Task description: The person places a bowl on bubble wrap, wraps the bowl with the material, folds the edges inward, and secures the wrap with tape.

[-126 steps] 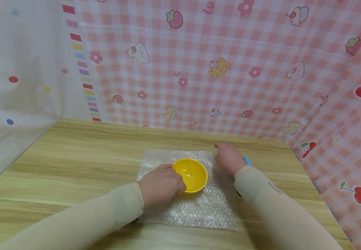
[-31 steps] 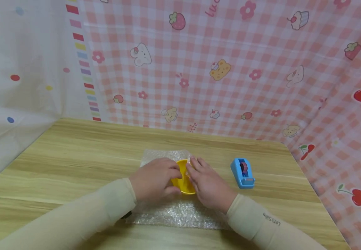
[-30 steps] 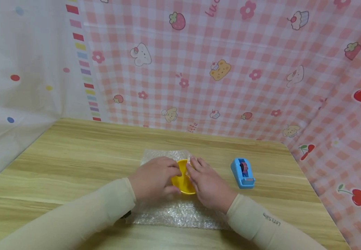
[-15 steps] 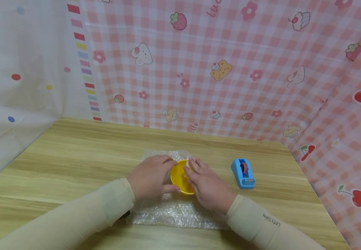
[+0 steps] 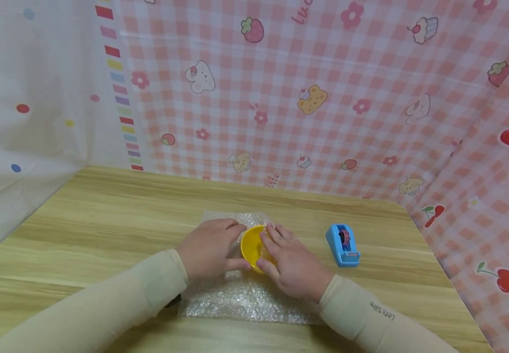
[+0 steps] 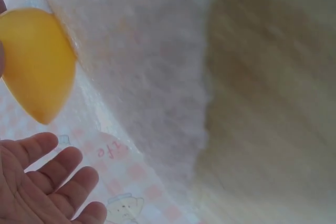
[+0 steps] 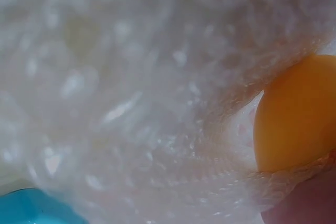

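A yellow bowl (image 5: 251,250) sits on a sheet of bubble wrap (image 5: 250,299), whose right part is folded up over the bowl's right side. My right hand (image 5: 298,264) lies on that fold with its fingers stretched out, pressing the wrap over the rim and into the bowl. To the left, my left hand (image 5: 207,250) is spread around the bowl's side, thumb and fingertips right by the rim. In the left wrist view, its fingers (image 6: 68,182) are parted below the bowl (image 6: 39,61). Bubble wrap fills most of the right wrist view, beside the bowl's orange-lit wall (image 7: 299,116).
A blue tape dispenser (image 5: 343,245) with a pink roll stands on the wooden table (image 5: 117,211), to the right of the wrap. Pink checked cloth (image 5: 254,98) hangs behind the table and down its right side; white dotted cloth (image 5: 29,137) hangs at the left.
My right hand has come from the wrap's far right corner to the bowl, folding the wrap over it. My left hand has drawn its fingers out of the bowl and shifted slightly left.
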`<state>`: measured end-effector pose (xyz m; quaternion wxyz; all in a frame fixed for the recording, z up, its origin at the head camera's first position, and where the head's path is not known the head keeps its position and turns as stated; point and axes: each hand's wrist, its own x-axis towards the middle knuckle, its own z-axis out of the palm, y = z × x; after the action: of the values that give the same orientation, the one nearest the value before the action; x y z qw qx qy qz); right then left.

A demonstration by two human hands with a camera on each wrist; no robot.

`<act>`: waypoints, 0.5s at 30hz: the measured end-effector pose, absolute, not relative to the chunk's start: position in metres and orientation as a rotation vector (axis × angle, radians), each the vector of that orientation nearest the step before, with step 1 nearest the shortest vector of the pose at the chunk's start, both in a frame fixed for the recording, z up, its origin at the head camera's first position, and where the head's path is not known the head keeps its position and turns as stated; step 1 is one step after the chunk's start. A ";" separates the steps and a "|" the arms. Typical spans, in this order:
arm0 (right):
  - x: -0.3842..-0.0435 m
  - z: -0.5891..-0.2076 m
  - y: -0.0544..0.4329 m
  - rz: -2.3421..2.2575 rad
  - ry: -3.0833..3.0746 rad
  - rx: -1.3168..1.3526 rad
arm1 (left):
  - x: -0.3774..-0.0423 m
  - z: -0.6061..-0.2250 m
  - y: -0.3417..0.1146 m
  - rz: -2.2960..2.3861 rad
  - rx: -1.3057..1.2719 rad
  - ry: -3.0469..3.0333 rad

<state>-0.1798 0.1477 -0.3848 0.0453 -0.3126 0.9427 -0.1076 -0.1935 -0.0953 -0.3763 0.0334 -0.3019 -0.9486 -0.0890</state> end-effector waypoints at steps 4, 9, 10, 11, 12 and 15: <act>-0.181 -0.386 0.147 -0.331 2.878 -0.947 | -0.196 -0.377 -0.100 -0.242 -0.914 -2.969; -0.181 -0.386 0.147 -0.319 2.878 -0.930 | -0.202 -0.378 -0.108 -0.207 -0.892 -3.004; -0.181 -0.386 0.147 -0.315 2.878 -0.930 | -0.204 -0.378 -0.110 -0.198 -0.885 -3.012; -0.181 -0.386 0.147 -0.310 2.880 -0.932 | -0.205 -0.378 -0.112 -0.195 -0.872 -3.021; -0.181 -0.387 0.147 -0.305 2.882 -0.936 | -0.206 -0.378 -0.114 -0.188 -0.862 -3.028; -0.181 -0.387 0.148 -0.303 2.879 -0.935 | -0.211 -0.379 -0.120 -0.173 -0.827 -3.054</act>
<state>-0.1814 0.1477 -0.3869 0.0499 -0.3069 0.9452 -0.0995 -0.2115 -0.1205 -0.3786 -0.0138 -0.2610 -0.9637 -0.0546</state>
